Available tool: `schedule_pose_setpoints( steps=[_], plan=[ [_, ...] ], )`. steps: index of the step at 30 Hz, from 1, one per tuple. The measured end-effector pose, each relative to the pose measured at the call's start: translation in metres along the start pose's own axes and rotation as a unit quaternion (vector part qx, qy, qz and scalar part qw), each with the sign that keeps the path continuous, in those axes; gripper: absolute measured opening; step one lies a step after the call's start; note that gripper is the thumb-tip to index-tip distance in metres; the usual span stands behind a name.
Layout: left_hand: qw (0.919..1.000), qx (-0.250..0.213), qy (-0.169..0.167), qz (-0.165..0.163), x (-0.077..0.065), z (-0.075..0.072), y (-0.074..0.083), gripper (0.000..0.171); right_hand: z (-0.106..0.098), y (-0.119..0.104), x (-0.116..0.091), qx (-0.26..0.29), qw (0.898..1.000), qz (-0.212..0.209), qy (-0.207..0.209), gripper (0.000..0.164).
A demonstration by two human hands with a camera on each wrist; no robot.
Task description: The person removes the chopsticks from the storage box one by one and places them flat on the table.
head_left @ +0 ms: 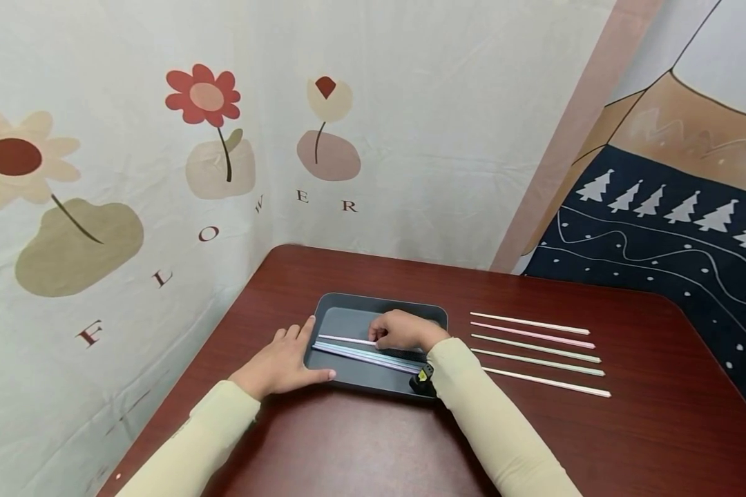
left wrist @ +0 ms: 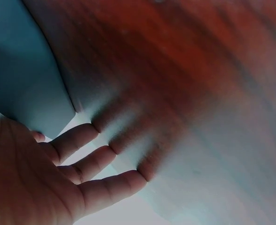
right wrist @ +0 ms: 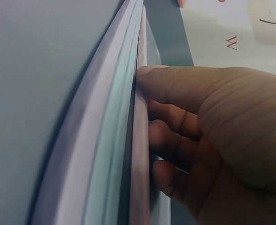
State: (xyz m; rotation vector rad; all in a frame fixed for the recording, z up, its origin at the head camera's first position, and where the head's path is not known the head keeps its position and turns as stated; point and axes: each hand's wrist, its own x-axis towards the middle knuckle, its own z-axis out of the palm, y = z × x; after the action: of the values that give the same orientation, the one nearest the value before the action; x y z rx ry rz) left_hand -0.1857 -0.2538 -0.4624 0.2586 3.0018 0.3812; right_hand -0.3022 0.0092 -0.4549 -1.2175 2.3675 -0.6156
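Note:
A dark grey rectangular tray (head_left: 348, 319) lies on the table with several pastel chopsticks (head_left: 365, 355) side by side inside it, lilac and pale blue-green in the right wrist view. My right hand (head_left: 405, 330) is over the tray, thumb and fingers pinching a pale pink chopstick (right wrist: 140, 136) that runs alongside that bundle. At the tray's left end is my left hand (head_left: 286, 360), fingers extended along the outer side and thumb near the front left corner. In the left wrist view, its spread fingers (left wrist: 112, 187) appear beside the tray's corner.
Right of the tray, several pastel chopsticks (head_left: 547, 337) lie in a spaced row on the reddish-brown table (head_left: 373, 442). A small black device (head_left: 420, 382) sits at my right wrist. Printed fabric (head_left: 423, 138) hangs behind the table and along its left side.

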Motion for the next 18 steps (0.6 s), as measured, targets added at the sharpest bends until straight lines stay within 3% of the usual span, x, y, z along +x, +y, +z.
schedule_pose_setpoints(
  steps=[18],
  plan=[
    [1.0000, 0.002, -0.001, -0.001, 0.0012, 0.0009, -0.0008, 0.128, -0.0014, -0.0005, -0.0009, 0.017, 1.000, 0.010, 0.001, 0.011]
  ],
)
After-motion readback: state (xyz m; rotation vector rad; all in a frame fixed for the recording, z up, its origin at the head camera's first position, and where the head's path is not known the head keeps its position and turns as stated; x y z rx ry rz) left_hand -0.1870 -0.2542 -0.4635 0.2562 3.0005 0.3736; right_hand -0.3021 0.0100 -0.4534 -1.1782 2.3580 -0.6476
